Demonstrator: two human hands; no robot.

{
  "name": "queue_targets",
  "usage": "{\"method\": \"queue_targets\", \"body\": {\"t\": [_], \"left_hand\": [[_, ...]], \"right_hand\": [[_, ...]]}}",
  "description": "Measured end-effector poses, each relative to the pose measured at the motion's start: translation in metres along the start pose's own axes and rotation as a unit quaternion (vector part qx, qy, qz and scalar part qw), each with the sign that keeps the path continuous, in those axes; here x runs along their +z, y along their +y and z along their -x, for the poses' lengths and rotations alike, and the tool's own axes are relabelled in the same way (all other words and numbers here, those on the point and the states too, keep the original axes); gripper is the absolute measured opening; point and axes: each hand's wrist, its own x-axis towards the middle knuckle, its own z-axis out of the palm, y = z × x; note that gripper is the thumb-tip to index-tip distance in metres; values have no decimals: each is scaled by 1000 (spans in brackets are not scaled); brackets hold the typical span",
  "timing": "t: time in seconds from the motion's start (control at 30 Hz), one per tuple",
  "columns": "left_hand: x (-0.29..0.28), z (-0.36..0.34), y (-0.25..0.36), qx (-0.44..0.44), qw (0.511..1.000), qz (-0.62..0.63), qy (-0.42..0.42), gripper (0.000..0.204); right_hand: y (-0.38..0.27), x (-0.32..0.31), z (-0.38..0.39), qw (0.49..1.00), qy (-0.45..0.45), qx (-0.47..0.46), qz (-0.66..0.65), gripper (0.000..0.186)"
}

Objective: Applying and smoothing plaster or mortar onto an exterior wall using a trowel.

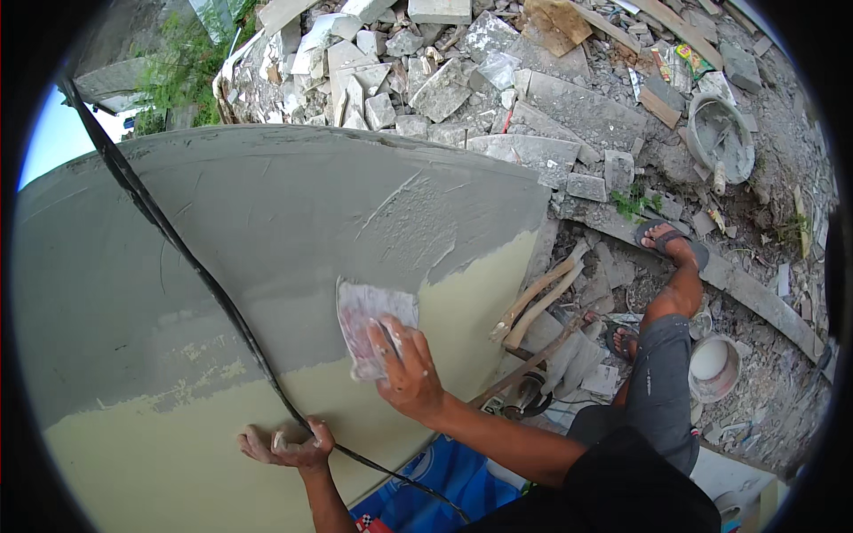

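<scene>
The right hand (410, 369) grips the upright pale pad (364, 316), up-left; the farther left hand (289, 447) half-curls by the cable (237, 318), hold unclear.

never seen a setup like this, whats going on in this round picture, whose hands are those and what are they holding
There is no machine here: these are a person's own bare hands. The single picture comes from a fisheye camera worn on their head and looking down, which is why straight edges bend near the rim.

The right hand holds a pale, smeared flat pad against a wall. The wall is pale yellow low down, with a grey coat spread above. The left hand is at a black cable crossing in front of the wall; how firmly it grips is hard to tell.

Beyond the wall lies broken rubble, and a bucket with something white inside stands to the right.
</scene>
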Motion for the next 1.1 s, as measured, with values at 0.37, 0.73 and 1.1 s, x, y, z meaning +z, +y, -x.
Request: {"method": "queue_targets", "body": {"t": [0.37, 0.73, 1.1], "left_hand": [[0, 4, 0, -9, 1000, 16, 0, 47], [2, 4, -6, 4, 1000, 11, 0, 49], [3, -8, -8, 54, 998, 11, 21, 63]], "right_hand": [[62, -57, -114, 916, 136, 376, -34, 25], [-10, -64, -25, 992, 29, 67, -105, 42], [344, -161, 68, 739, 340, 472, -339, 19]]}}
